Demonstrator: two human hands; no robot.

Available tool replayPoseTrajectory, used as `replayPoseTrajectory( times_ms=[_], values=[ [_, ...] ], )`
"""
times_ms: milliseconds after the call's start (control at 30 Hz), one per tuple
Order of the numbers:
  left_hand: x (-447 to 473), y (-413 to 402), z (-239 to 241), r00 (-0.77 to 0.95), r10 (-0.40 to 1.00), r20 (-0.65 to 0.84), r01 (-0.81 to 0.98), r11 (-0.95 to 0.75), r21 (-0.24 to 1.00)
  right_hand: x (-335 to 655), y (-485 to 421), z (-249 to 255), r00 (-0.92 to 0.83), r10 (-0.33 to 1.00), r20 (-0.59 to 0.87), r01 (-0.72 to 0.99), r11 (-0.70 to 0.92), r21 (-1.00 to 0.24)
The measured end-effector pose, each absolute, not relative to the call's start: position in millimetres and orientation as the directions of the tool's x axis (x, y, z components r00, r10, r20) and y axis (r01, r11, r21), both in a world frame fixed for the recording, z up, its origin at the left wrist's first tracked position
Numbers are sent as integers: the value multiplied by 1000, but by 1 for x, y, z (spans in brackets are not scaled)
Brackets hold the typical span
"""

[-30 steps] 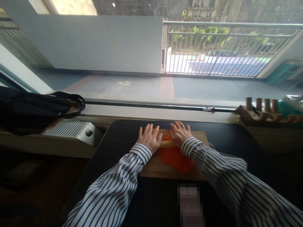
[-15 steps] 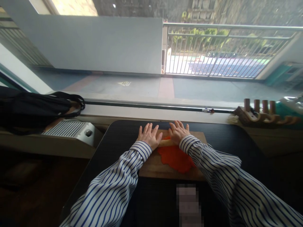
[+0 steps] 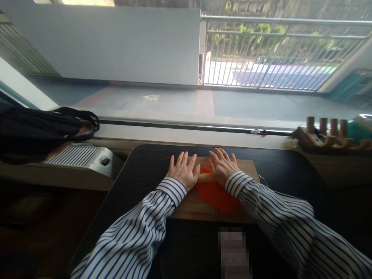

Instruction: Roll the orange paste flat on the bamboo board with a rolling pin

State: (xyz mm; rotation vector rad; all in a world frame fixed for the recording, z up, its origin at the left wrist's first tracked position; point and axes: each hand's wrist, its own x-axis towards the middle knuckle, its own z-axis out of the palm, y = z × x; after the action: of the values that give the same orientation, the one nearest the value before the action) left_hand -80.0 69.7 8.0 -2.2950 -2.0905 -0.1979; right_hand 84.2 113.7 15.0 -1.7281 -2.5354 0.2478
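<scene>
A wooden rolling pin (image 3: 205, 178) lies across a flattened orange-red sheet of dough or clay (image 3: 219, 197), its ends hidden under my hands. My left hand (image 3: 183, 170) rests palm down over the pin's left part, fingers stretched forward and spread. Over the right part lies my right hand (image 3: 223, 166), also palm down with fingers extended. Neither hand wraps round the pin. Beneath the sheet is a brown wooden board (image 3: 186, 211), and a strip of orange shows beyond the pin.
The board lies on a black table (image 3: 154, 162) against a window sill (image 3: 162, 136). A black bag (image 3: 40, 128) and a white vented unit (image 3: 84, 159) are at left. A wooden rack (image 3: 328, 141) stands at right, and a small tube-like item (image 3: 258, 132) lies on the sill.
The camera view has tilted slightly downward. Both hands stay flat over the rolling pin; my right hand sits slightly farther right in the picture.
</scene>
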Motion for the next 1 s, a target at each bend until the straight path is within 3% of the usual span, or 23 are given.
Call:
replayPoseTrajectory(
  times_ms=[367, 567, 1000],
  values=[
    [-87, 103, 7, 35, 997, 64, 993, -42, 111, 75, 145, 16, -350, 936, -38, 923, 338, -182],
    [-84, 94, 5, 48, 998, 46, 991, -54, 119, 78, 138, 17, -360, 926, -111, 924, 337, -180],
    [-65, 35, 10, 125, 978, 164, 989, -135, 52, 94, 77, 17, -406, 912, -50, 912, 402, -79]
  ],
)
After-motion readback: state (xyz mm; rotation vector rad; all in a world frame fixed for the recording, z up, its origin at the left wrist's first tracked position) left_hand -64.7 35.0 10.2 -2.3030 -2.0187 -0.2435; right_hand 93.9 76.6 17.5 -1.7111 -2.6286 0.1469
